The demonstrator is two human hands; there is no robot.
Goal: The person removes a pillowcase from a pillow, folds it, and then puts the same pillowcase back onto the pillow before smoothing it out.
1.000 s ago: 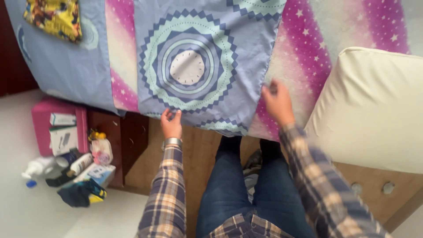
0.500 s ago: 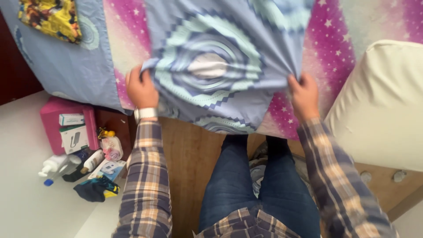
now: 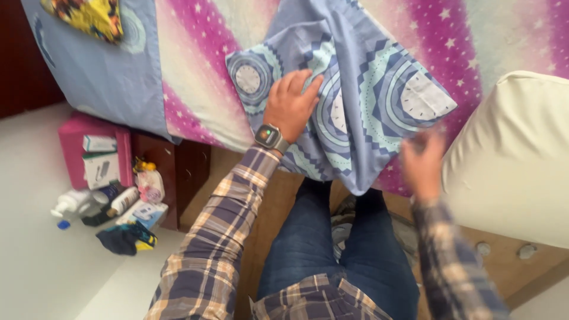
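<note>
Pressing down flat, the left hand [image 3: 291, 104] lies with fingers spread apart on the blue patterned cloth [image 3: 361, 101], which seems meant to pin the folded layers so they do not slip. That cloth lies doubled over on the pink starred bedspread [image 3: 195, 65], its lower corner hanging off the bed edge above the person's knees. The right hand [image 3: 424, 163] hovers just beside the cloth's right edge, blurred; I cannot tell whether its fingers are apart or together, nor whether it touches the fabric. 1 cream cushion [image 3: 510, 154] sits to the right. A pink box [image 3: 74, 142] and bottles [image 3: 89, 204] clutter the floor at left.
</note>
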